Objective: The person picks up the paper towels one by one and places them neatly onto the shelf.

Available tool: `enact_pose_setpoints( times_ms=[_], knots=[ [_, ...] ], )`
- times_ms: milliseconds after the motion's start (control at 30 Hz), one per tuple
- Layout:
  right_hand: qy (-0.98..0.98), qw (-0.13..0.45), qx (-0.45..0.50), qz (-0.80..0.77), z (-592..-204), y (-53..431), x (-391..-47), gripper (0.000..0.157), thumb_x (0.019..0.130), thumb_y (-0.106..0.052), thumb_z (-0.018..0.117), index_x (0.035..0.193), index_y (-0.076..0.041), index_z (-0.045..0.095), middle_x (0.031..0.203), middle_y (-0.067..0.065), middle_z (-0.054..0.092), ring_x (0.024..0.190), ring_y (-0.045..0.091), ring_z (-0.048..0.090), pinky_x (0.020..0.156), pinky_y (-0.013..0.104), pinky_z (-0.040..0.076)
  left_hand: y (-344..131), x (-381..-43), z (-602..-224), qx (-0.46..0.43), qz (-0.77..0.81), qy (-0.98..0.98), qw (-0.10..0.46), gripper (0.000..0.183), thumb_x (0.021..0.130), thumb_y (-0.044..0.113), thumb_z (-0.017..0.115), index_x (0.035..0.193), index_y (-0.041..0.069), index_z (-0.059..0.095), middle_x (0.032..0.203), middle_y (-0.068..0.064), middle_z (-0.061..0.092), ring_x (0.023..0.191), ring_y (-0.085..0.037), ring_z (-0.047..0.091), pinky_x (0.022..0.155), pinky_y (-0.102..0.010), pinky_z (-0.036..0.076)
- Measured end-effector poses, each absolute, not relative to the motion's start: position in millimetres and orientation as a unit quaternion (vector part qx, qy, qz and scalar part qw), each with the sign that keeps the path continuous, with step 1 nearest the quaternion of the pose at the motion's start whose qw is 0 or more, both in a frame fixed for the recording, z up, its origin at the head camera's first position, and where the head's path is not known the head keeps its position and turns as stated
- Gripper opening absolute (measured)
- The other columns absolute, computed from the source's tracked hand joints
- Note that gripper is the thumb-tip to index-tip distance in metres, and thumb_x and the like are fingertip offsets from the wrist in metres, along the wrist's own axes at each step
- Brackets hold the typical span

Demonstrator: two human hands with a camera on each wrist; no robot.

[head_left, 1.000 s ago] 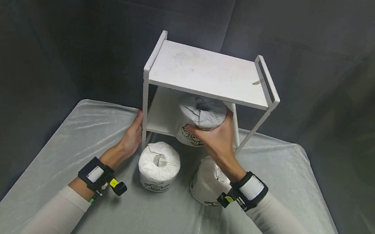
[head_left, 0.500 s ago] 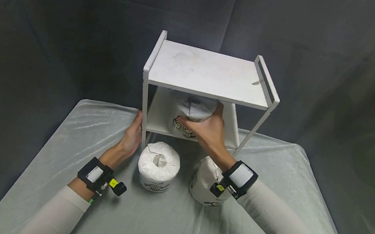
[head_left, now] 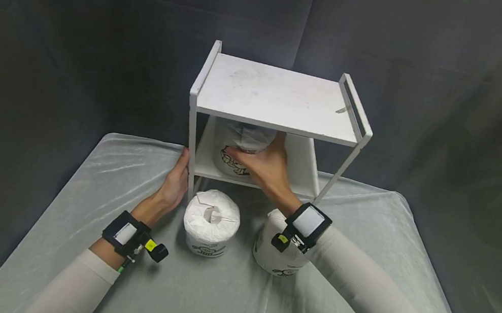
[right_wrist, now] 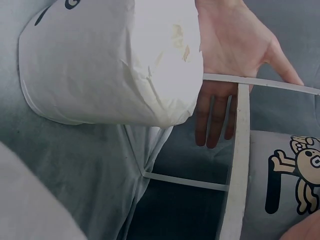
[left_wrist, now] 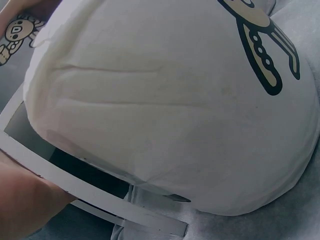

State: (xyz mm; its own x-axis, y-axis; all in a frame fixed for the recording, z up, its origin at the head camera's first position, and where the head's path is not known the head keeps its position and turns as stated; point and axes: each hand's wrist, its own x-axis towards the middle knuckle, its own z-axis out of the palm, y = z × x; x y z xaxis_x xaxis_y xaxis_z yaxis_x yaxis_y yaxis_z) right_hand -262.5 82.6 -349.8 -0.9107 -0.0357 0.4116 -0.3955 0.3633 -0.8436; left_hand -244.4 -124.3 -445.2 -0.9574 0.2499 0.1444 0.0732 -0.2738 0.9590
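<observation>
In the head view my right hand (head_left: 272,166) grips a paper-wrapped toilet roll (head_left: 225,141) with a printed cartoon figure. That roll stands on the lower board of a white two-tier shelf (head_left: 276,95), toward its left side, its top partly hidden by the upper board. My left hand (head_left: 174,184) rests against the shelf's left side. In the right wrist view the fingers (right_wrist: 216,117) of this hand extend straight past the side frame. One more wrapped toilet roll (head_left: 211,224) stands upright in front of the shelf's left leg, and it fills much of the left wrist view.
A third wrapped roll (head_left: 268,252) sits in front of the shelf on the right, partly covered by my right wrist and its camera. Grey cloth (head_left: 217,301) covers the table, and a dark curtain (head_left: 130,36) hangs behind.
My right hand has moved the gripped roll leftward and deeper onto the lower board. My left hand has stayed at the shelf's side, and the two front rolls have not moved.
</observation>
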Motion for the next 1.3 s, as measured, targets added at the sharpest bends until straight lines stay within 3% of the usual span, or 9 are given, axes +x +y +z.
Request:
enact_pose_setpoints(
  times_ms=[133, 400, 833, 1300],
  knots=[
    [-0.791, 0.165, 0.148, 0.570, -336.3, 73.1, -253.6, 0.102, 0.066, -0.025, 0.089, 0.146, -0.015, 0.026, 0.138, 0.006, 0.050, 0.128, 0.017, 0.047, 0.109, 0.031, 0.036, -124.6, -245.3, -445.5, 0.138, 0.782, 0.606, 0.055, 0.091, 0.093, 0.072, 0.022, 0.158, 0.020, -0.015, 0.165, -0.005, -0.016, 0.148, -0.023, -0.016, 0.116, -0.054, -0.010],
    [-0.779, 0.175, 0.170, 0.578, -329.4, 63.4, -253.8, 0.097, 0.066, -0.017, 0.088, 0.143, -0.009, 0.030, 0.136, 0.009, 0.051, 0.127, 0.019, 0.048, 0.109, 0.029, 0.036, -124.7, -244.6, -445.8, 0.137, 0.779, 0.610, 0.055, 0.089, 0.094, 0.071, 0.021, 0.158, 0.021, -0.014, 0.165, -0.004, -0.015, 0.148, -0.023, -0.015, 0.116, -0.054, -0.009],
    [-0.786, 0.181, 0.185, 0.562, -327.6, 51.3, -261.7, 0.089, 0.070, -0.019, 0.087, 0.142, -0.006, 0.035, 0.137, 0.009, 0.051, 0.130, 0.018, 0.045, 0.111, 0.027, 0.032, -125.8, -246.9, -447.7, 0.143, 0.777, 0.611, 0.050, 0.087, 0.095, 0.070, 0.020, 0.158, 0.020, -0.013, 0.165, -0.010, -0.013, 0.149, -0.025, -0.012, 0.116, -0.057, -0.008],
    [-0.803, 0.189, 0.181, 0.535, -325.9, 45.7, -266.3, 0.089, 0.071, -0.023, 0.086, 0.141, -0.004, 0.035, 0.136, 0.011, 0.050, 0.131, 0.021, 0.043, 0.111, 0.024, 0.029, -126.4, -246.9, -444.8, 0.145, 0.779, 0.609, 0.050, 0.087, 0.095, 0.070, 0.020, 0.158, 0.022, -0.013, 0.166, -0.006, -0.011, 0.149, -0.022, -0.011, 0.116, -0.054, -0.007]
  ],
)
